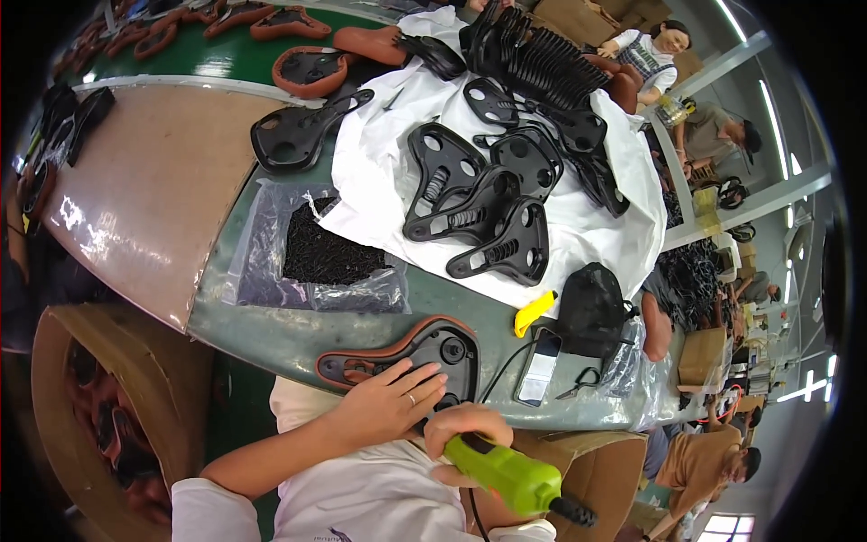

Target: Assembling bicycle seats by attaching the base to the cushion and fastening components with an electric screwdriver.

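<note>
A bicycle saddle point(462, 361) with a red-brown rim and a black plastic base lies underside up at the near edge of the workbench. My left hand point(397, 402) rests flat over its near side, fingers stretched out, with a ring on one finger. Just to the right, my right hand point(465, 432) is wrapped round a lime-green electric screwdriver point(510, 474). The tool's rear end, with its black cable sleeve, points to the lower right. Its tip is hidden near the saddle by my hands.
Beyond the saddle, an open plastic bag holds small black screws point(330, 253). Black saddle bases point(488, 203) lie piled on white sheeting point(370, 172). At right are a yellow-handled tool point(533, 313), phone point(539, 369), scissors point(582, 381) and black pouch point(591, 307). Cardboard boxes point(172, 379) flank me; people work at far right.
</note>
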A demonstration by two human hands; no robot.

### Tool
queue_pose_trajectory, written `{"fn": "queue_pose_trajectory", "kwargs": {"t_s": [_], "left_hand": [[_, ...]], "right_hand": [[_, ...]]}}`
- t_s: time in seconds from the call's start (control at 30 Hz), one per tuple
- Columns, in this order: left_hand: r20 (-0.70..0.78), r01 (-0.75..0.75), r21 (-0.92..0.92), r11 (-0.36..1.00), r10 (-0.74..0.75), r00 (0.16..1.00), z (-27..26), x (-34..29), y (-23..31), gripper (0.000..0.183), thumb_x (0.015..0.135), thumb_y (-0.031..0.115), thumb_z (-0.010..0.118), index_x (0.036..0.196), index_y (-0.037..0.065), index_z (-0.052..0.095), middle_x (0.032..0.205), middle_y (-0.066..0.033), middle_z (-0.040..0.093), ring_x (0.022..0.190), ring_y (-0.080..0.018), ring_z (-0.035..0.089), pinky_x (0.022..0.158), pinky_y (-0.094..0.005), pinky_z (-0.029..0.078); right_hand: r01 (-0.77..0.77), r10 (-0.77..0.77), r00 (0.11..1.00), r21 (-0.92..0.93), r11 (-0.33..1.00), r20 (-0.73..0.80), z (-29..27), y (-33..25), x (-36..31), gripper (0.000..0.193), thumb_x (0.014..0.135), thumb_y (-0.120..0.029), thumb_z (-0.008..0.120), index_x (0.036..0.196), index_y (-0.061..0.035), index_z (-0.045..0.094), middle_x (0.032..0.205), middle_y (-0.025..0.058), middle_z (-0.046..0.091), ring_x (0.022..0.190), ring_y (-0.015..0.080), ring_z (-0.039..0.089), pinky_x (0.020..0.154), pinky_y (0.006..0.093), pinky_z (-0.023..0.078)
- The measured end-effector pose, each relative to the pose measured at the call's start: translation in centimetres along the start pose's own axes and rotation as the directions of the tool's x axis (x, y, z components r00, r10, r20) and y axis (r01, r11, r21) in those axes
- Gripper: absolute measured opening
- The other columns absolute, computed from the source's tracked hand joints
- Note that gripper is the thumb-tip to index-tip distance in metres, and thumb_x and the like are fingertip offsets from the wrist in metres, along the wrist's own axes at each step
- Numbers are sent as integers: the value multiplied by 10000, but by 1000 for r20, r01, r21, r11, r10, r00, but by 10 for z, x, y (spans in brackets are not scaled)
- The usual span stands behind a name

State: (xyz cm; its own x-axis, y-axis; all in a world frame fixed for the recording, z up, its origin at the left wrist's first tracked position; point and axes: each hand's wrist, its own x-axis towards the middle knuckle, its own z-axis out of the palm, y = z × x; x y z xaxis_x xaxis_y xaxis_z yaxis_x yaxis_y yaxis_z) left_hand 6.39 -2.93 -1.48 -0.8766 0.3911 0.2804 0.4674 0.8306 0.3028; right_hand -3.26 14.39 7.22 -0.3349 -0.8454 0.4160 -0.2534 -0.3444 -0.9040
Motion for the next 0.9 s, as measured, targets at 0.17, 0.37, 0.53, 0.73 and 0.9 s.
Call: {"fn": "queue_pose_trajectory", "kwargs": {"t_s": [0.17,0.37,0.53,0.73,0.9], "left_hand": [[-54,52,-108,993,-58,997,-23,1,-8,868,795,535,792,1472,39,573,1547,-114,552,1476,-306,468,1238,-497,335],[59,505,-146,851,-502,863,-26,-16,-28,851,681,471,919,1344,21,634,1230,-153,696,1190,-364,629,992,-511,501],[25,93,-803,589,-123,992,-9,45,27,817,871,331,852,1562,85,493,1320,-189,706,1162,-393,688,981,-450,570],[-9,196,-673,713,-272,962,-16,57,-11,243,926,170,787,1131,47,742,1143,-146,742,1012,-335,717,867,-411,583],[-268,548,256,797,-486,832,-54,43,-118,146,873,128,770,842,25,672,863,-150,673,841,-363,673,748,-487,550]], "right_hand": [[55,-66,997,302,952,28,-6,-25,6,705,820,-106,912,1393,-21,511,710,132,682,540,268,640,518,409,529],[498,-472,846,55,865,-249,14,-53,-13,450,974,-153,772,1298,-43,478,785,146,643,613,277,657,557,415,571],[625,-572,759,102,774,-312,39,-69,-6,472,939,-107,805,1299,-18,513,811,129,665,618,261,673,564,402,585],[606,-561,770,75,792,-303,24,-75,-19,455,947,-88,795,1312,-4,536,803,123,665,620,271,665,567,408,565],[544,-452,801,160,824,-392,15,-64,-28,501,926,-71,810,1352,-5,555,817,124,672,644,276,667,587,419,558]]}}
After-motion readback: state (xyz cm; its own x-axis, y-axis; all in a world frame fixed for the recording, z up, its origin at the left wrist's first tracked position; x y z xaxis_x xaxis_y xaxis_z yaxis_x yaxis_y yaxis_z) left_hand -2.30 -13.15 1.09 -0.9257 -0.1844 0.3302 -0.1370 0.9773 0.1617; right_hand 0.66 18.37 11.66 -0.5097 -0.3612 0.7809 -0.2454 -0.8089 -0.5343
